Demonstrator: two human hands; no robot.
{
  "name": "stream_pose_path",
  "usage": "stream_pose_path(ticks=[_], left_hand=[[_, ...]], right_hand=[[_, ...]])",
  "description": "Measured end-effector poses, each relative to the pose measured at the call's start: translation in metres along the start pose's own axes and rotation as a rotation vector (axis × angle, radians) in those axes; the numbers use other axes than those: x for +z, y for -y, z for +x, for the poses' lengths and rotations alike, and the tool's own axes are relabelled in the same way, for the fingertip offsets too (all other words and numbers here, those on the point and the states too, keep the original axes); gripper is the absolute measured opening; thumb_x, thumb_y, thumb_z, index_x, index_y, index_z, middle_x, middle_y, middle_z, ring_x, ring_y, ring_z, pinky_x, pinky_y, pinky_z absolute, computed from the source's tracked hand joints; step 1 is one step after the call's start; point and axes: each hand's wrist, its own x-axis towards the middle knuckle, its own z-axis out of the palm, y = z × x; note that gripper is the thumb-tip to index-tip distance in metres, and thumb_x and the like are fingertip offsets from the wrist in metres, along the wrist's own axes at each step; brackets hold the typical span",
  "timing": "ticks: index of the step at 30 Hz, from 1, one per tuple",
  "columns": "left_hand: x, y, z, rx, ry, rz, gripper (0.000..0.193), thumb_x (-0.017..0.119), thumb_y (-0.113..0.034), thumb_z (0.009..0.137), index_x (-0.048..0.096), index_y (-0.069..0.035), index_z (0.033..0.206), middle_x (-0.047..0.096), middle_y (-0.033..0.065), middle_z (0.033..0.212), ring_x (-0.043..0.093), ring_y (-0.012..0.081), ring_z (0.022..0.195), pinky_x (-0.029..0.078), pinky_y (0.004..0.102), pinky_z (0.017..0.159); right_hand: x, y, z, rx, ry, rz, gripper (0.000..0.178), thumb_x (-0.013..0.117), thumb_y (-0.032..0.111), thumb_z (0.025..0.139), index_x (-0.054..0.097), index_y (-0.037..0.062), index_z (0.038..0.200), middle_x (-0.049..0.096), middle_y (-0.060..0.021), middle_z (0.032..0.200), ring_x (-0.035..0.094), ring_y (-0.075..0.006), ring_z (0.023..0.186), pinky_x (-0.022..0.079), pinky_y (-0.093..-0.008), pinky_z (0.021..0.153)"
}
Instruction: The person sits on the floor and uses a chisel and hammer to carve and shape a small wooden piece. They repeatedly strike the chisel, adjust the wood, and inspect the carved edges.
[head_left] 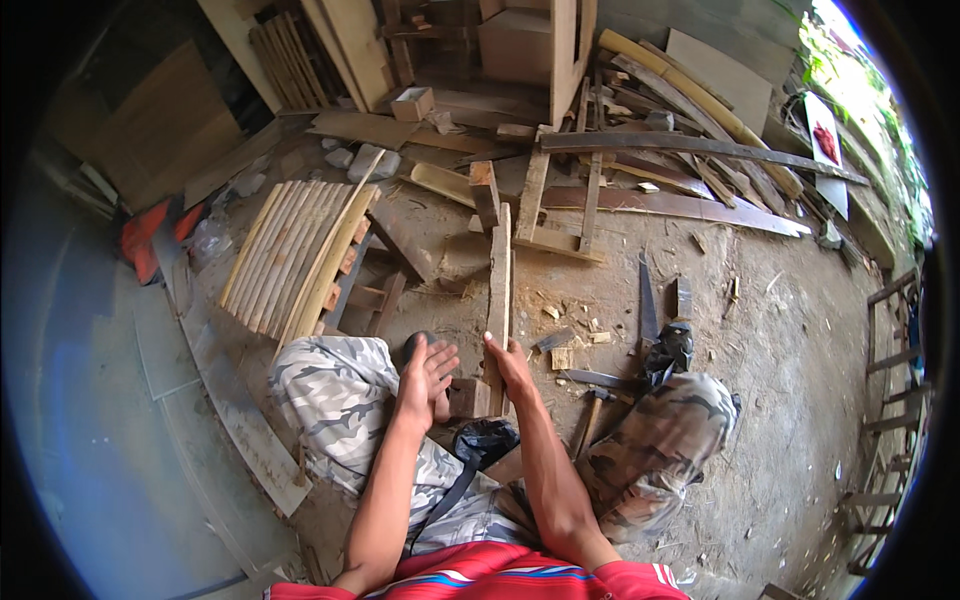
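Observation:
A long, narrow wooden plank stretches away from me between my knees, its far end by an upright wooden post. At its near part, my right hand grips the plank's right edge, thumb on top; its other fingers are mostly hidden. My left hand is raised to the left of the plank, fingers stretched out and nothing held. A wooden block lies just below and between the hands. Black plastic sits near my lap.
On the right lie a handsaw with a black-wrapped handle, a second blade, a hammer and wood offcuts. A slatted wooden piece stands left. Scrap boards pile up at the back right; a railing runs along the right.

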Motion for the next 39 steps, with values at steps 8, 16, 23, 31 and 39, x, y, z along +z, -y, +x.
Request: stream_pose_path(ticks=[8,16,23,31,39], left_hand=[[0.022,0.052,-0.054,0.821,-0.208,0.291,0.062,0.075,-0.034,0.086,0.045,0.000,0.129,0.054,0.0151,0.128,0.051,0.0239,0.118,0.039,0.0371,0.103],[-0.010,0.012,-0.038,0.837,-0.183,0.276,0.064,0.072,-0.003,0.082,0.036,-0.002,0.134,0.055,0.0168,0.123,0.055,0.0218,0.110,0.045,0.0347,0.097],[-0.066,-0.047,-0.010,0.858,-0.176,0.370,0.065,0.073,-0.003,0.082,0.038,-0.002,0.137,0.060,0.0133,0.122,0.055,0.0207,0.116,0.040,0.0347,0.103],[-0.125,-0.072,-0.012,0.816,-0.448,0.785,0.047,0.070,-0.011,0.086,0.054,0.001,0.129,0.061,0.0182,0.127,0.058,0.0290,0.121,0.043,0.0374,0.102],[-0.117,-0.074,-0.021,0.834,-0.616,0.991,0.029,0.069,-0.018,0.088,0.066,0.001,0.109,0.066,0.0190,0.118,0.059,0.0365,0.116,0.046,0.0426,0.099]], right_hand=[[0.023,-0.015,0.014,-0.107,-0.049,0.042,0.066,0.077,0.042,0.079,0.057,-0.0048,0.120,0.064,-0.0153,0.109,0.060,-0.0239,0.097,0.048,-0.0369,0.085],[0.079,-0.027,0.028,-0.134,-0.030,0.213,0.048,0.073,0.039,0.085,0.054,0.0018,0.108,0.058,-0.0062,0.087,0.056,-0.0164,0.077,0.049,-0.0344,0.064],[0.144,-0.020,0.058,-0.075,0.006,0.058,0.074,0.071,0.050,0.085,0.047,-0.0077,0.124,0.060,-0.0206,0.113,0.059,-0.0261,0.101,0.049,-0.0376,0.087],[0.181,-0.013,0.060,-0.059,0.028,-0.425,0.094,0.070,0.062,0.080,0.037,-0.0128,0.126,0.059,-0.0275,0.119,0.060,-0.0331,0.111,0.048,-0.0373,0.093],[0.184,0.005,0.067,0.021,0.371,-0.460,0.097,0.067,0.065,0.081,0.035,-0.0143,0.128,0.059,-0.0263,0.118,0.066,-0.0331,0.101,0.058,-0.0461,0.076]])
